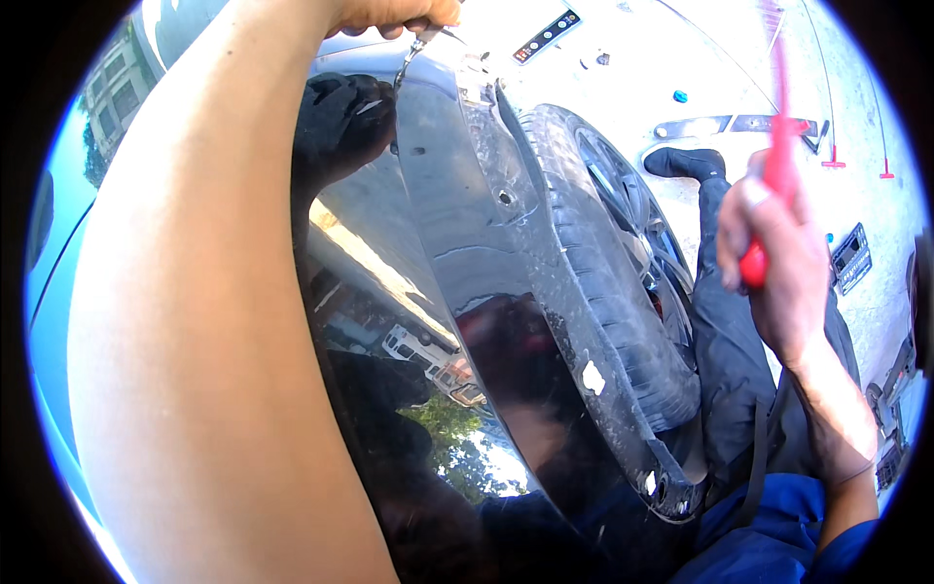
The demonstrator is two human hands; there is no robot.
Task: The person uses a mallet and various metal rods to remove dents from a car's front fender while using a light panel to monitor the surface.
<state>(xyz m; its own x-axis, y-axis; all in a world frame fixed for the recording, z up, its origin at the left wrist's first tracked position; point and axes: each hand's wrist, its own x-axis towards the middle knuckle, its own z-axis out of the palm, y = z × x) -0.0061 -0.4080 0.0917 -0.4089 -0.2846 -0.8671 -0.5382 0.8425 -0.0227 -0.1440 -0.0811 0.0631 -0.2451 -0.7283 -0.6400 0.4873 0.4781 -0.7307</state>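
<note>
My left hand (394, 14) is at the top, fingers closed on a thin metal rod tool (410, 56) whose tip meets the dark, glossy car body panel (360, 253). The panel mirrors buildings and foliage, and its scuffed inner edge (530, 234) curves around a tire (623, 331) with a dark rim. My right hand (778, 243) is raised at the right, gripping the handle of a red tool (778, 165); the tool's upper part is smeared by motion. My left forearm covers much of the car's left side.
On the pale floor lie a flat strip tool (696, 127), thin rods with red T-handles (833, 164), a small blue item (680, 95), a dark strip with round spots (545, 36) and a dark rectangular object (851, 258). My dark-clad leg (730, 350) stretches beside the tire.
</note>
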